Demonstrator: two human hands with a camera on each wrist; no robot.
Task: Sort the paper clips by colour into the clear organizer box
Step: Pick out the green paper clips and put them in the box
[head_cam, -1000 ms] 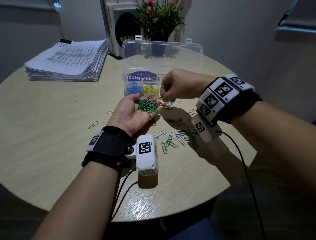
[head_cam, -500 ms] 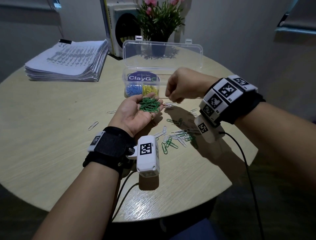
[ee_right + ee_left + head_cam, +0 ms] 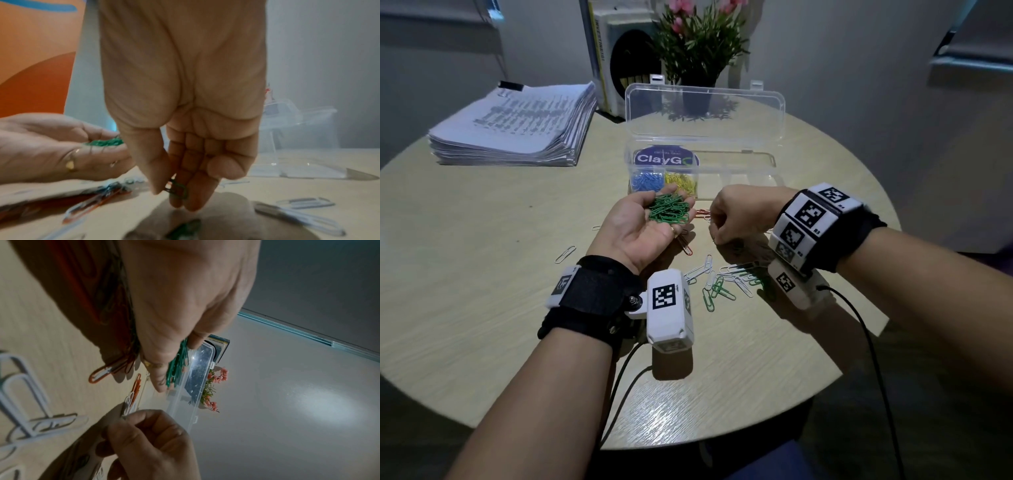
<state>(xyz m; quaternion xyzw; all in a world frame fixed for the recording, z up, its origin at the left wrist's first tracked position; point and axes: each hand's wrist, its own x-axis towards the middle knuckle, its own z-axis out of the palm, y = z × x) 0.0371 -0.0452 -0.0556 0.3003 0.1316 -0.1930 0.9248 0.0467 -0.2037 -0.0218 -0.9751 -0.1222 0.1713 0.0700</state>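
Note:
My left hand [image 3: 650, 222] lies palm up just in front of the clear organizer box [image 3: 743, 171], cupping a pile of green paper clips [image 3: 669, 212]. The box's front left compartments hold blue clips [image 3: 647, 180] and yellow clips [image 3: 683, 180]. My right hand [image 3: 722, 233] hangs knuckles up over the table to the right of the left hand. In the right wrist view its thumb and fingers pinch one green clip [image 3: 179, 190] just above the tabletop. Loose white and green clips [image 3: 722, 284] lie near my wrists, and red ones [image 3: 702, 213] between the hands.
The box lid [image 3: 705, 113] stands open at the back. A thick stack of papers [image 3: 517, 126] sits at the far left, and a potted plant [image 3: 698, 44] and a white boxed item [image 3: 619, 61] stand behind the box. A stray white clip [image 3: 565, 254] lies left of my left wrist.
My right hand has dropped from near the box front down to the loose clips on the table and pinches a green one. The left hand with its green pile has edged towards the box.

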